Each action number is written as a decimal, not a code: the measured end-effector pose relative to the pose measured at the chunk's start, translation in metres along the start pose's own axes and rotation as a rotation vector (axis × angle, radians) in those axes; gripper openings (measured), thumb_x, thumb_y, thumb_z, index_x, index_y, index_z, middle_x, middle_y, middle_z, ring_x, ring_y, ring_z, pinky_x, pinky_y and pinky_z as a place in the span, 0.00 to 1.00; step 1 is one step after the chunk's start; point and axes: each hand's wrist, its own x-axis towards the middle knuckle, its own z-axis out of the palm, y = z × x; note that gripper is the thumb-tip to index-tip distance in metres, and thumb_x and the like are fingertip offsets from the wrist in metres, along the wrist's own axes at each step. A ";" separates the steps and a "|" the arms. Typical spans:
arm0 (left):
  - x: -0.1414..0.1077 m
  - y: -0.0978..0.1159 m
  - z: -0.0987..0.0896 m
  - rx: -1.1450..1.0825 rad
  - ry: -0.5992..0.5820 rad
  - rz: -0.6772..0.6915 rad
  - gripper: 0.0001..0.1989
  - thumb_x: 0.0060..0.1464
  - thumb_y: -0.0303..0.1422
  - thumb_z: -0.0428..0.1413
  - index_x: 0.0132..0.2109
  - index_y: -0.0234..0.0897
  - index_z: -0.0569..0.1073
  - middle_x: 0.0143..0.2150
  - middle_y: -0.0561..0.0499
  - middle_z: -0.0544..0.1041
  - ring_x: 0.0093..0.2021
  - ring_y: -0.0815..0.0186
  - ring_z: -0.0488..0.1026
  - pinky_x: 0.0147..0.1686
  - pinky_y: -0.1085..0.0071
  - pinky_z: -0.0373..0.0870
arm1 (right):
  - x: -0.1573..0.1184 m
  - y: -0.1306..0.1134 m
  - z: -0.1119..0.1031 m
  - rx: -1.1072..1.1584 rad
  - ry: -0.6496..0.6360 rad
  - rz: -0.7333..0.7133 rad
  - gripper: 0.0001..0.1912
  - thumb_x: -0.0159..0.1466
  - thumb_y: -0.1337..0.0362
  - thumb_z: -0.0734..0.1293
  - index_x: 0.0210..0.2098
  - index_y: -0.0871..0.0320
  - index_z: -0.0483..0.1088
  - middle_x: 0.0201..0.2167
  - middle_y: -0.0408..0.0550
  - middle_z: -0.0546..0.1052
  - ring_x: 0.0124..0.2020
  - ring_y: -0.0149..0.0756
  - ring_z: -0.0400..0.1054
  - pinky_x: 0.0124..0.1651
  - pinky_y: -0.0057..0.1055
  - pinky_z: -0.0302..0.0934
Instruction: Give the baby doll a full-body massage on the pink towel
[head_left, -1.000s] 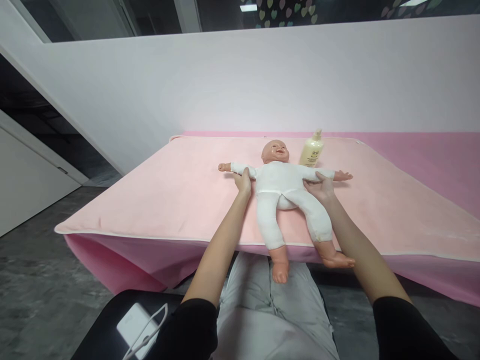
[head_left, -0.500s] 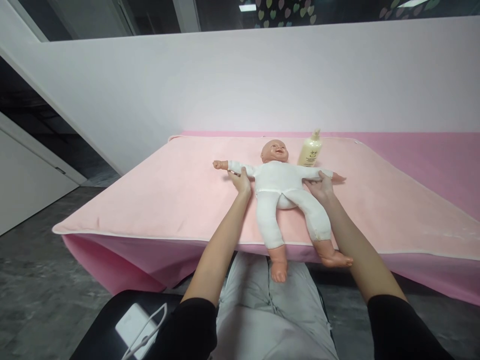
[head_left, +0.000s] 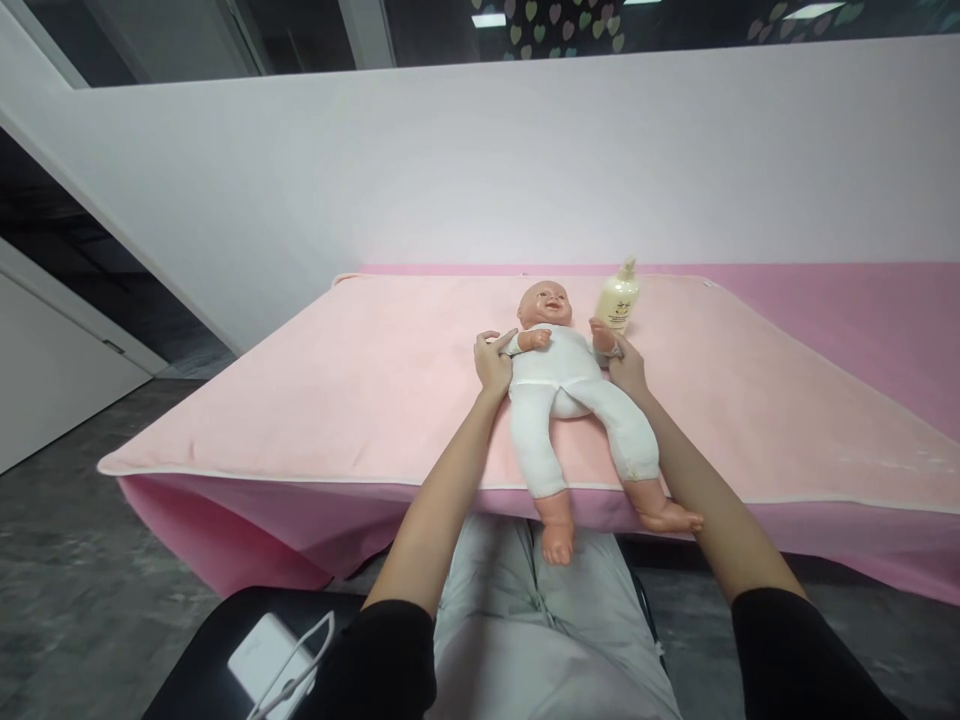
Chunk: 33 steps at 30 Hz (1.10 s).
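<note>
A baby doll (head_left: 551, 365) with a white cloth body lies on its back on the pink mat (head_left: 360, 390), its feet hanging past the front edge. My left hand (head_left: 493, 362) is closed around the doll's arm at the left of the picture, and that arm is bent so its fist rests on the chest. On the other side, my right hand (head_left: 627, 366) grips the other arm, which is bent with its hand pointing up beside the shoulder. Parts of my fingers are hidden behind the doll's sleeves.
A pump bottle (head_left: 618, 298) of pale yellow liquid stands just behind the doll's right-hand side. A white wall (head_left: 480, 170) rises beyond the table. On a black seat (head_left: 225, 640) at lower left lies a white device (head_left: 270, 660) with a cable.
Both doll arms were stretched out sideways; now they are folded in toward the chest. My hands have moved slightly with them, still holding the arms. The legs lie as before.
</note>
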 end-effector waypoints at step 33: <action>0.005 -0.005 0.003 -0.131 0.142 -0.334 0.10 0.54 0.37 0.53 0.42 0.39 0.67 0.45 0.44 0.74 0.48 0.54 0.72 0.51 0.60 0.65 | 0.012 0.014 -0.010 -0.296 0.063 -0.081 0.17 0.50 0.68 0.68 0.40 0.57 0.73 0.36 0.46 0.77 0.36 0.38 0.68 0.52 0.43 0.62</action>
